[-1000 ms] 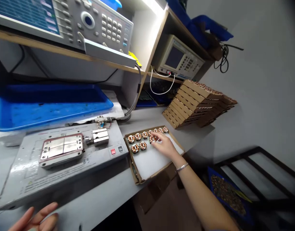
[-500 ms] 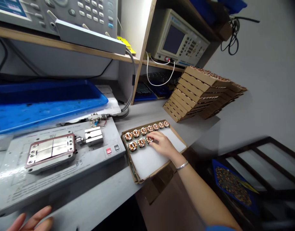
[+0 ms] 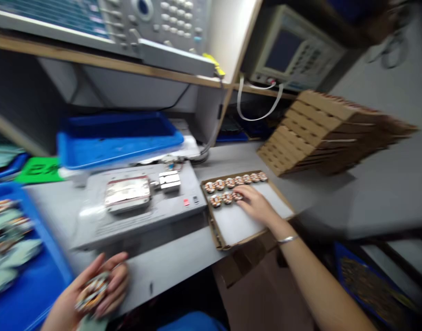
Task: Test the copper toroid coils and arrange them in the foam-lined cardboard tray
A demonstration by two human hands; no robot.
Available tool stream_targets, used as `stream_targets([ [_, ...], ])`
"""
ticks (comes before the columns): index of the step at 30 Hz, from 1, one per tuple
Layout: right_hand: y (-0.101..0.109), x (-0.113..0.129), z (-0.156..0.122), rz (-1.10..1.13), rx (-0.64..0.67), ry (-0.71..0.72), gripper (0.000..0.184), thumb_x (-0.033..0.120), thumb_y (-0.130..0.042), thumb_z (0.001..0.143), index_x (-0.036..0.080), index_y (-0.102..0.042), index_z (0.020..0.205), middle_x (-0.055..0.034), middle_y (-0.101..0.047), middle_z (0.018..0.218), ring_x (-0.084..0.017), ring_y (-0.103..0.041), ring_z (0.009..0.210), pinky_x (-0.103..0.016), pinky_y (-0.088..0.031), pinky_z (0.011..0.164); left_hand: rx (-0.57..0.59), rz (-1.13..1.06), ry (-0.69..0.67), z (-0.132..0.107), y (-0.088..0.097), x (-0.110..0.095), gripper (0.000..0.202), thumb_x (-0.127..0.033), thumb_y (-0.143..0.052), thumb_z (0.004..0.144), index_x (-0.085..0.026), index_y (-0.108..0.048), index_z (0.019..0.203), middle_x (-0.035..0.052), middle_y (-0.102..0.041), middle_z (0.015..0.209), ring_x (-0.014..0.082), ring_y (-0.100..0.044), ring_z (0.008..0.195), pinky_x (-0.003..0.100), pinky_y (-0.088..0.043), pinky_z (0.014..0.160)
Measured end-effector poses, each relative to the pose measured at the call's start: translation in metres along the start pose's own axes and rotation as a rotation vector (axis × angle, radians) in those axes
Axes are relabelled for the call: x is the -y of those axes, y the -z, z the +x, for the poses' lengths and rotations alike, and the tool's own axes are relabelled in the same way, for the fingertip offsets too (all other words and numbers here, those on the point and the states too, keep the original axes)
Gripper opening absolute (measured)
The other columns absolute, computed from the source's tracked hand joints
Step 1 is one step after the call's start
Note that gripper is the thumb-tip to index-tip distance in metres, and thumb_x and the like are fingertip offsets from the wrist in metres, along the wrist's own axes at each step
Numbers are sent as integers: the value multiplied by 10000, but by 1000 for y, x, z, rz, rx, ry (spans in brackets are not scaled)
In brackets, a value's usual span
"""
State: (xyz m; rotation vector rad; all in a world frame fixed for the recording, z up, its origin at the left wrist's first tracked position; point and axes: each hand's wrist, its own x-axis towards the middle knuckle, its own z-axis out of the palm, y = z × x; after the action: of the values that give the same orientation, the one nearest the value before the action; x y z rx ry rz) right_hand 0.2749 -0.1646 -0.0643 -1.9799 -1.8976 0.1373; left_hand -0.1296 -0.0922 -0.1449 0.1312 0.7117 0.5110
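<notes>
My right hand [image 3: 257, 207] reaches into a shallow cardboard tray [image 3: 216, 232] lined with a white sheet. Its thumb and fingers close on a copper-wound ring coil [image 3: 237, 196], the last in the tray's front row. Several similar coils [image 3: 239, 180] stand in a row behind it. At the lower left, my left hand [image 3: 116, 280] is curled palm up around another copper-wound ring coil [image 3: 92, 292], with a pale green piece below it. Left of that hand, a blue tray [image 3: 55, 250] holds more coils with pale green parts, blurred.
A grey test fixture [image 3: 128, 230] with a metal block [image 3: 169, 182] stands between the hands. Behind it lies a blue tray [image 3: 128, 154]. Stacked cardboard trays [image 3: 300, 133] rise at the back right. Instruments sit on the wooden shelf [image 3: 183, 76]. A green card [image 3: 38, 170] lies left.
The view has swung left, bringing the left blue tray into sight. More of my left hand shows, now with a coil visible in it. My right hand stays at the same coil in the cardboard tray.
</notes>
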Motion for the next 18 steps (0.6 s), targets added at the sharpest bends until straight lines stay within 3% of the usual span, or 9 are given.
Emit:
stream_targets([
  [3,5,26,1,-124,-133,70,386,175,-565,777,154,-542,1162,-142,-511,1213,-281,-449,1152,-501,-361,983,67,8,-106,-15,-34,-4,312,-225,-332,855,-118,-607,751,6,-436,530,77,-364,352,189,-278,317],
  [6,1,84,5,51,-237,113,398,179,-561,798,211,-512,1191,-103,-531,1160,-234,-507,1072,-444,-404,957,22,-43,-204,-21,-56,-17,315,-262,-325,857,-129,-582,731,10,-434,540,79,-338,367,190,-250,330],
  [9,-22,164,1,402,13,241,345,196,-523,833,224,-500,1176,-79,-545,1070,-152,-569,859,-318,-512,795,-39,-91,-308,-24,-66,-26,295,-271,-338,850,-145,-547,684,11,-445,554,81,-351,398,188,-265,357],
  [12,-62,228,-1,532,222,437,447,273,-587,799,211,-459,1223,-98,-506,1131,-178,-535,955,-310,-510,814,-156,-134,-379,-25,-68,-27,255,-272,-384,831,-156,-519,649,11,-481,567,87,-397,420,190,-311,375],
  [15,-92,257,2,470,249,546,360,181,-531,823,240,-511,1178,-92,-493,1152,-197,-505,1011,-351,-480,862,-321,-183,-392,-26,-66,-25,214,-290,-471,801,-153,-516,643,17,-530,585,95,-473,459,189,-381,408],
  [18,-99,263,8,599,252,489,295,99,-517,807,234,-573,1064,-72,-507,1097,-171,-514,996,-317,-484,851,-404,-239,-377,-31,-62,-27,213,-302,-506,789,-145,-529,647,26,-550,581,104,-502,462,198,-409,417],
])
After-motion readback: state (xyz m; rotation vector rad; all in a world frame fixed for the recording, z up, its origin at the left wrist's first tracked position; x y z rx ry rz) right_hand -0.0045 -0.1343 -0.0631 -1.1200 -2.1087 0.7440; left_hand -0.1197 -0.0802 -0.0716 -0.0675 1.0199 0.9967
